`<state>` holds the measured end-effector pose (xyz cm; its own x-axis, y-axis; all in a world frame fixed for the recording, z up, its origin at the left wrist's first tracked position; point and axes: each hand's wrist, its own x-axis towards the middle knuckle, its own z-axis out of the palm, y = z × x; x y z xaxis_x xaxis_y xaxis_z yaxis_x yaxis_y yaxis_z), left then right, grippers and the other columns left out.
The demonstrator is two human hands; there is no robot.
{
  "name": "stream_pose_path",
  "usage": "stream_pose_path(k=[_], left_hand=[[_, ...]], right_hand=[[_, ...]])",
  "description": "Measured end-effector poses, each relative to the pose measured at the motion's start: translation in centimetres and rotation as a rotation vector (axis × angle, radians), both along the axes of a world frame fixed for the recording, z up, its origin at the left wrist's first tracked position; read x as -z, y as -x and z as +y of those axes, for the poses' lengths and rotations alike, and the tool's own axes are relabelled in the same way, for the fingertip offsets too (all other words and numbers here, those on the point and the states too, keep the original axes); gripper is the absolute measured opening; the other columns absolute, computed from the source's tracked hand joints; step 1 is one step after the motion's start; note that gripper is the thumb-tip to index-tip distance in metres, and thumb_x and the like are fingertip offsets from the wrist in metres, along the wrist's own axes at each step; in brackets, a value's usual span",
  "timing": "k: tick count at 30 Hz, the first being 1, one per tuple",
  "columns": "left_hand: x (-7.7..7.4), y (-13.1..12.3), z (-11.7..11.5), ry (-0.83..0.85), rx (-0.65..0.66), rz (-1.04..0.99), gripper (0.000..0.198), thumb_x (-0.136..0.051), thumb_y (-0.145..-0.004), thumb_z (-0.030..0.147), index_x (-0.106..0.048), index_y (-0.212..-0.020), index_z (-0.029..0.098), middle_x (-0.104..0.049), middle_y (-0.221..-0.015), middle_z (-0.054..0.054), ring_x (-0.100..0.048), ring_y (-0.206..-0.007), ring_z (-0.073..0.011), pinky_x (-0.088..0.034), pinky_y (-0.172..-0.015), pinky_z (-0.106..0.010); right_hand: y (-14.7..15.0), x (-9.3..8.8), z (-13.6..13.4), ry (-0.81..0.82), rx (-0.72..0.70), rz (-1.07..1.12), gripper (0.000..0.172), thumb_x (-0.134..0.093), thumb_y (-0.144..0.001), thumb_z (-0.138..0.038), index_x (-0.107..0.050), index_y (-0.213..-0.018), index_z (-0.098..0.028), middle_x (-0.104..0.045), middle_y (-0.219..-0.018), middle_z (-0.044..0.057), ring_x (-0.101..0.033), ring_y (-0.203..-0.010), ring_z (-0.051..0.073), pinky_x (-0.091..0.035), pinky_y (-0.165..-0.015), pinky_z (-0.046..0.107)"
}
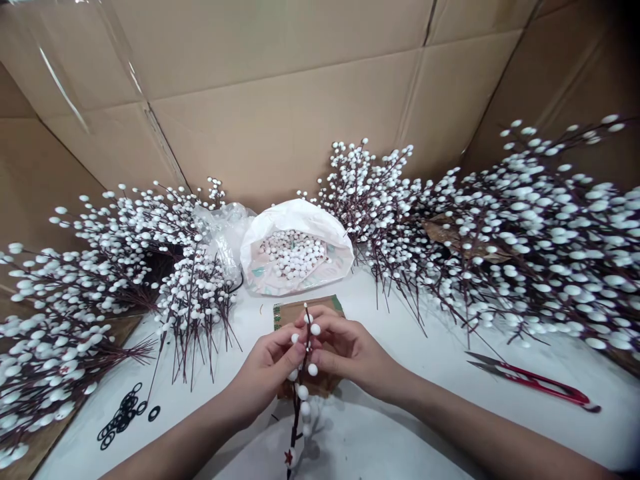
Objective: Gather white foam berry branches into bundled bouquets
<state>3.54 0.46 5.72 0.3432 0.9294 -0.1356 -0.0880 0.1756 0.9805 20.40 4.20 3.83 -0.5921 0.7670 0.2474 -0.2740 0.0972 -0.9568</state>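
Note:
Between both hands stands a dark brown artificial berry branch (295, 427) with round white berries along it and a small red star near its lower end. My left hand (273, 360) pinches the branch near its upper part, thumb and fingers closed. My right hand (350, 350) is closed at the same stretch from the other side, its fingertips at the stem and berries; whether it holds a loose berry is hidden. Under the hands lies a brown cardboard piece (287, 312) with green tape on its edges.
Behind the hands sits a white bag (255, 273) holding loose white berries. Bunches of berry branches stand at left (195, 287) and right (550, 233). Red-handled thread snips (535, 381) lie at right, black rings (123, 417) at left. Cardboard walls (280, 100) enclose the back.

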Motion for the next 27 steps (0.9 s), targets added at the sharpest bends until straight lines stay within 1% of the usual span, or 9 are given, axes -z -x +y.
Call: stream_pose_path(k=[3,6,9,12,16,18,20,24,27], left_hand=[[0.1,-0.1,-0.1,-0.032,0.019,0.052,0.023,-0.052,-0.083,0.039,-0.068,-0.088,0.023,-0.061,-0.091,-0.004,-0.055,-0.081,-0.0184,-0.044,-0.071,-0.026],[0.2,-0.2,-0.1,-0.091,-0.025,0.107,0.020,-0.054,-0.082,0.039,-0.066,-0.083,0.022,-0.059,-0.090,-0.004,-0.054,-0.082,-0.0198,-0.044,-0.072,-0.028],[0.1,-0.1,0.1,-0.160,-0.104,0.185,0.018,-0.055,-0.081,0.038,-0.065,-0.082,0.023,-0.061,-0.088,-0.004,-0.054,-0.085,-0.0218,-0.043,-0.076,-0.030],[-0.6,0.5,0.9,-0.247,-0.184,0.313,0.018,-0.053,-0.082,0.037,-0.065,-0.087,0.024,-0.064,-0.089,-0.005,-0.057,-0.083,-0.0224,-0.043,-0.076,-0.032],[-1.9,1.8,3.6,-0.601,-0.194,0.742,0.019,-0.049,-0.084,0.032,-0.065,-0.084,0.021,-0.066,-0.085,-0.005,-0.058,-0.082,-0.0214,-0.041,-0.072,-0.031],[-2.3,2.2,5.7,-0.785,-0.145,1.033,0.021,-0.047,-0.085,0.031,-0.065,-0.083,0.020,-0.067,-0.084,-0.006,-0.058,-0.083,-0.0220,-0.041,-0.075,-0.032],[-2.1,2.4,7.9,-0.875,-0.136,1.336,0.023,-0.044,-0.087,0.029,-0.065,-0.085,0.021,-0.068,-0.090,-0.007,-0.057,-0.089,-0.0240,-0.040,-0.078,-0.034],[-1.0,2.1,11.5,-0.856,-0.156,1.426,0.019,-0.048,-0.084,0.025,-0.065,-0.083,0.018,-0.068,-0.089,-0.010,-0.058,-0.089,-0.0252,-0.040,-0.074,-0.034],[-0.1,1.7,12.7,-0.834,-0.173,1.441,0.013,-0.054,-0.081,0.027,-0.064,-0.080,0.018,-0.067,-0.085,-0.009,-0.058,-0.086,-0.0249,-0.040,-0.070,-0.032]], right_hand=[[0.0,0.1,-0.1,-0.015,0.021,-0.012,0.010,-0.068,-0.076,-0.027,-0.065,-0.084,-0.022,-0.048,-0.107,0.007,-0.050,-0.101,0.020,-0.041,-0.088,0.033],[0.1,-0.2,-0.4,-0.005,0.049,-0.004,0.008,-0.068,-0.075,-0.025,-0.063,-0.081,-0.021,-0.047,-0.106,0.006,-0.050,-0.100,0.020,-0.040,-0.090,0.034],[0.0,-0.9,-0.6,0.027,0.069,0.007,0.005,-0.065,-0.076,-0.023,-0.061,-0.079,-0.021,-0.049,-0.103,0.004,-0.052,-0.091,0.018,-0.042,-0.081,0.031],[-0.3,-1.4,-0.7,0.067,0.080,0.032,0.005,-0.062,-0.077,-0.023,-0.057,-0.077,-0.022,-0.053,-0.089,0.002,-0.051,-0.079,0.016,-0.042,-0.071,0.029],[-0.5,-1.5,-0.6,0.115,0.068,0.004,0.008,-0.056,-0.082,-0.027,-0.055,-0.078,-0.020,-0.053,-0.075,0.000,-0.053,-0.074,0.016,-0.041,-0.070,0.030],[-0.5,-1.4,-0.7,0.081,0.080,-0.052,0.009,-0.055,-0.083,-0.028,-0.056,-0.079,-0.020,-0.054,-0.074,0.001,-0.053,-0.073,0.017,-0.041,-0.070,0.030],[-0.5,-1.4,-0.7,0.016,0.110,-0.112,0.010,-0.055,-0.083,-0.028,-0.058,-0.079,-0.019,-0.054,-0.075,0.002,-0.052,-0.072,0.017,-0.041,-0.069,0.031],[-0.5,-1.4,-0.7,-0.109,0.177,-0.203,0.013,-0.055,-0.083,-0.028,-0.059,-0.074,-0.020,-0.057,-0.078,0.004,-0.053,-0.075,0.019,-0.042,-0.070,0.031],[-0.4,-1.3,-0.6,-0.112,0.193,-0.235,0.017,-0.056,-0.082,-0.030,-0.058,-0.069,-0.019,-0.056,-0.076,0.003,-0.054,-0.074,0.019,-0.042,-0.068,0.031]])
